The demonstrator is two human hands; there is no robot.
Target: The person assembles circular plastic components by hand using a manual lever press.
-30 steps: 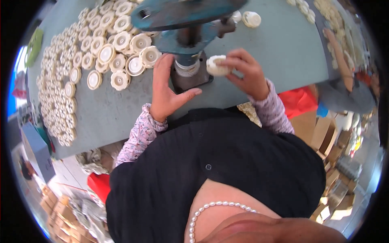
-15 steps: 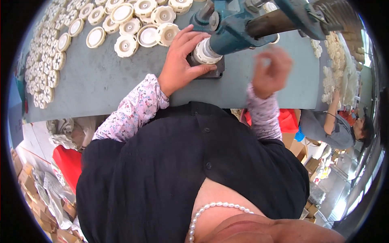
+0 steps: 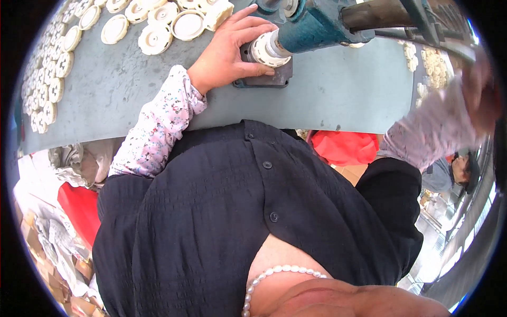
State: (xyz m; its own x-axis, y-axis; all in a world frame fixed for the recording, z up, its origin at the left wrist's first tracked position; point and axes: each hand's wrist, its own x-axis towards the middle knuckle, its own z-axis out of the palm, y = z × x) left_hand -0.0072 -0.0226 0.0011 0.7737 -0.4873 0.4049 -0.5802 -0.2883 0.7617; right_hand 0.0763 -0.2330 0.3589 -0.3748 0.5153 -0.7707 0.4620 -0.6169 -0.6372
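Note:
At the press's dark base plate (image 3: pixel 264 82), my left hand (image 3: pixel 224 55) curves around a cream round plastic cap (image 3: pixel 260 54), thumb on the near side and fingers on the far side. The grey ram of the green hand press (image 3: pixel 314 26) comes down onto this cap. Far to the right, my right hand (image 3: pixel 480 98) is raised beside the press's dark lever parts. Motion smears it, so its fingers and anything in them are unclear.
Loose cream caps (image 3: pixel 156 38) lie across the table's (image 3: pixel 132 95) far left, and more cream pieces (image 3: pixel 434 66) lie at the far right. A red cloth (image 3: pixel 346 147) hangs below the table edge. Another person (image 3: pixel 441 174) is partly visible at right.
My right hand has swung from beside the press out to the far right. The left hand stays around the cap at the press. The whole view has shifted slightly.

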